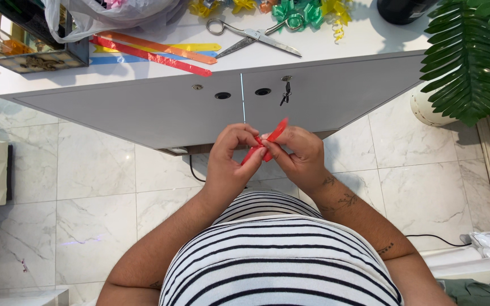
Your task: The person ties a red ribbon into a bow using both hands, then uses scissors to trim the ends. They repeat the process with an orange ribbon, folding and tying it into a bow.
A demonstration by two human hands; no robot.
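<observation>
Both forearms converge at chest height, elbows out. Left hand and right hand meet fingertip to fingertip, fingers curled, thumbs and forefingers pinched together. Right forearm bears small dark marks, probably tattoos.

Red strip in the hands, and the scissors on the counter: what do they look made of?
The red strip, pinched between left hand and right hand, looks like thin glossy plastic gift ribbon: flat, stiff enough to stick up straight, slightly translucent. The scissors look like bare polished metal, silver-grey with bright glints on blades and loops. Neither is certain from this view.
</observation>
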